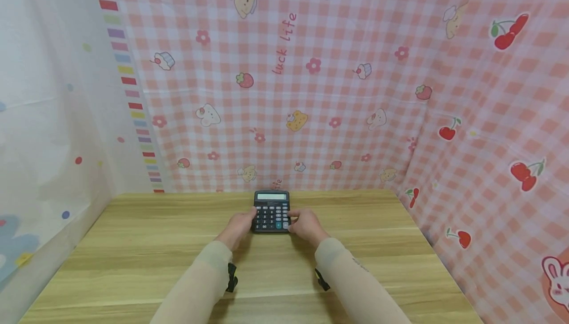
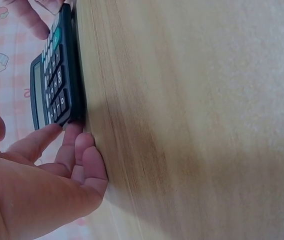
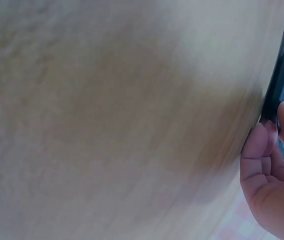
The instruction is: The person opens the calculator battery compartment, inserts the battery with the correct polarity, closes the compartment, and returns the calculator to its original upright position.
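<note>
A black desk calculator (image 1: 271, 211) with a grey display strip at its top lies near the far edge of the wooden table, its keys facing up. My left hand (image 1: 239, 227) grips its left edge; in the left wrist view that hand (image 2: 47, 175) has its fingertips at the calculator's (image 2: 74, 75) near corner, the other fingers curled low by the tabletop. From the opposite side my right hand (image 1: 306, 224) pinches the right edge. The right wrist view has this hand (image 3: 274, 170) with its thumb over the calculator's (image 3: 277, 85) rim and fingers curled below. Whether its underside touches the table is unclear.
The wooden table (image 1: 178, 264) spreads around both arms. Behind it hangs a pink checked cloth (image 1: 266, 106) with cartoon prints, and more such cloth closes off the right side. A white dotted cloth (image 1: 44, 141) hangs on the left.
</note>
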### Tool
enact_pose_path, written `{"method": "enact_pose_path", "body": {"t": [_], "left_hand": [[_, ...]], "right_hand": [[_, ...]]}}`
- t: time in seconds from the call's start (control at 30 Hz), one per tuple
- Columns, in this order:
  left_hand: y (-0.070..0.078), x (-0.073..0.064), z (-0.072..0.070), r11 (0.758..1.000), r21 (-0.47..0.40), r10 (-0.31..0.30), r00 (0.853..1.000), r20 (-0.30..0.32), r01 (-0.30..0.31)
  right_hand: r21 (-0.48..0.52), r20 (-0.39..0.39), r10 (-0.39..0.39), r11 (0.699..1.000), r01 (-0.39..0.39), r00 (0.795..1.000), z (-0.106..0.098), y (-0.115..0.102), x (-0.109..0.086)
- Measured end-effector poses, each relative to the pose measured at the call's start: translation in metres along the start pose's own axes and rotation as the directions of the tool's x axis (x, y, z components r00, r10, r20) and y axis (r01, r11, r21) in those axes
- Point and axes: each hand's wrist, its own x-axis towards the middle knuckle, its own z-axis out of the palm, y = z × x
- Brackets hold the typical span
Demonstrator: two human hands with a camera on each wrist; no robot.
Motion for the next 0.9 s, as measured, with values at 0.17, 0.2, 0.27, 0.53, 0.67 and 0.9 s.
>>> {"method": "enact_pose_path", "body": {"t": [0.17, 0.2, 0.27, 0.53, 0.67, 0.9], "left_hand": [[-0.0012, 0.0002, -0.0012, 1.0, -0.004, 0.013, 1.0, 0.008, -0.013], [-0.0013, 0.0001, -0.0012, 1.0, -0.004, 0.013, 1.0, 0.008, -0.013], [-0.0013, -0.0002, -0.0007, 1.0, -0.003, 0.017, 1.0, 0.007, -0.017], [-0.0021, 0.002, -0.0009, 1.0, 0.002, -0.005, 1.0, -0.002, 0.005], [-0.0024, 0.0029, -0.0008, 1.0, 0.002, -0.021, 1.0, -0.002, 0.021], [-0.0039, 0.0012, -0.0021, 0.998, 0.058, 0.02, 1.0, -0.019, -0.019]], "right_hand": [[-0.012, 0.004, -0.003, 1.0, 0.003, 1.0, -0.0006, 0.0017, 0.0002], [-0.013, 0.003, -0.009, 1.0, 0.009, 1.0, -0.0008, 0.0018, -0.0006], [-0.019, 0.001, -0.022, 1.0, 0.022, 1.0, -0.0009, 0.0017, -0.0018], [-0.025, 0.001, -0.033, 0.999, 0.033, 0.999, -0.0012, 0.0007, -0.0035], [-0.013, 0.015, -0.052, 0.999, 0.052, 0.999, -0.0009, 0.0022, -0.0038], [0.007, 0.054, -0.051, 0.999, 0.051, 0.997, -0.0019, 0.0029, -0.0044]]}}
